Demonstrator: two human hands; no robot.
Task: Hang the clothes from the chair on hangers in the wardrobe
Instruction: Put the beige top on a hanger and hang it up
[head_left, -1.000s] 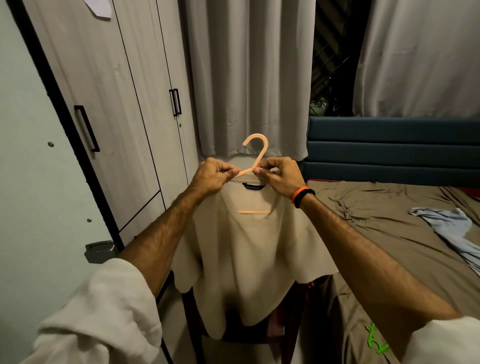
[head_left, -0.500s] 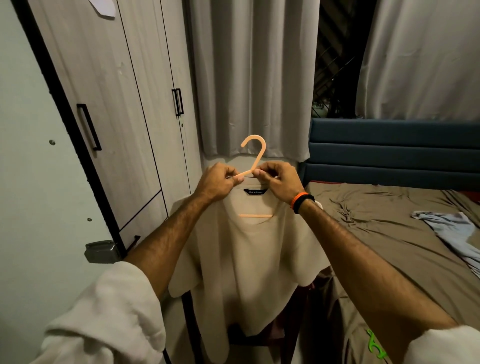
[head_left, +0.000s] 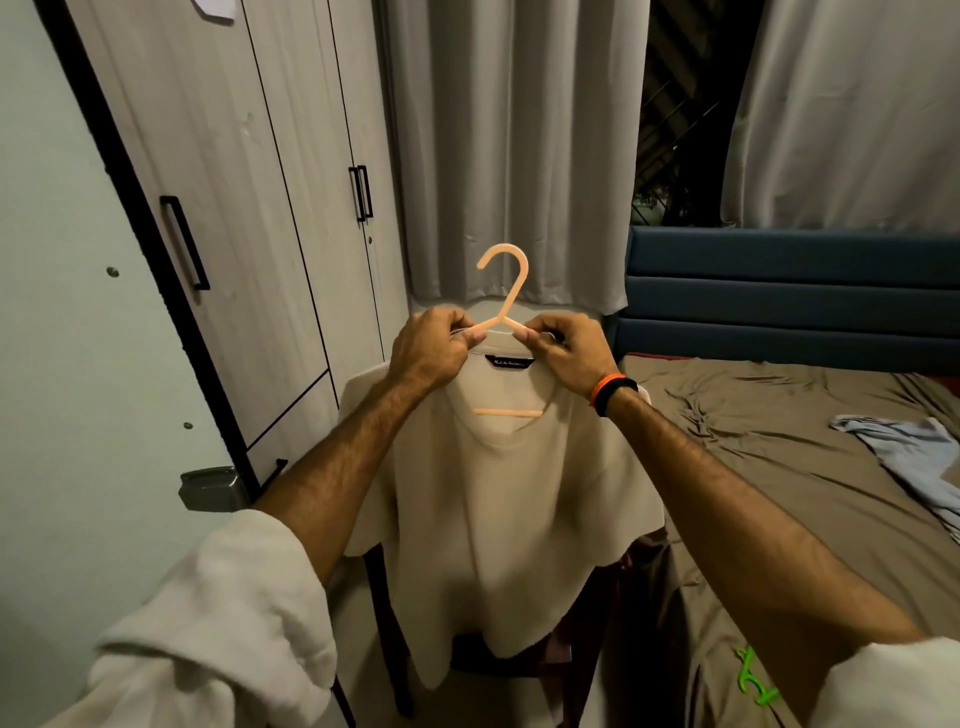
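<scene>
Head camera view: both hands pinch a peach plastic hanger (head_left: 503, 291) at its shoulders, left hand (head_left: 428, 351) and right hand (head_left: 563, 356) each with a closed grip on hanger and collar of a cream shirt (head_left: 498, 519). The shirt hangs from the hanger, held in the air above a dark chair (head_left: 519, 660). A closed wardrobe (head_left: 270, 218) stands to the left; a bed (head_left: 779, 441) with a blue garment (head_left: 914, 452) and a green hanger (head_left: 753, 675) lies right.

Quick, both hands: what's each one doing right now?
Left hand: closed, pinching the shirt collar at the hanger.
Right hand: closed, pinching the collar's other side.
</scene>
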